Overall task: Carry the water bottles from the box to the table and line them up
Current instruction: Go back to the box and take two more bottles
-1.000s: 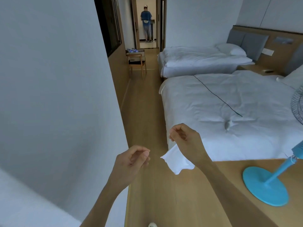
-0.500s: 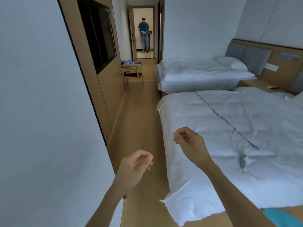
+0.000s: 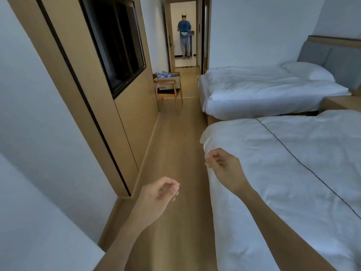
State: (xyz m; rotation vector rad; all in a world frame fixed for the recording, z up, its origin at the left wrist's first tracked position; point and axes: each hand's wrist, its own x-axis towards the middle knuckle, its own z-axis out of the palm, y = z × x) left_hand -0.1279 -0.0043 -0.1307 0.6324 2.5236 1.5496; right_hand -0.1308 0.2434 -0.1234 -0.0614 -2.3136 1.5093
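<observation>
Closer now than before, the box (image 3: pixel 169 80) of bottles sits on a chair (image 3: pixel 170 92); both hands hang loosely curled, holding nothing.

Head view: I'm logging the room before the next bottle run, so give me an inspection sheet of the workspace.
Surface: wooden floor runs ahead; no table in view.
Job's things: box with bottles sits on a chair by the left wall.
Clutter: nothing seen.
Hands: left hand and right hand loosely curled, holding nothing.
Cables: thin dark line across the near bed; cannot tell if a cable.
Surroundings: far bed, dark wall panel, a person in the doorway.
</observation>
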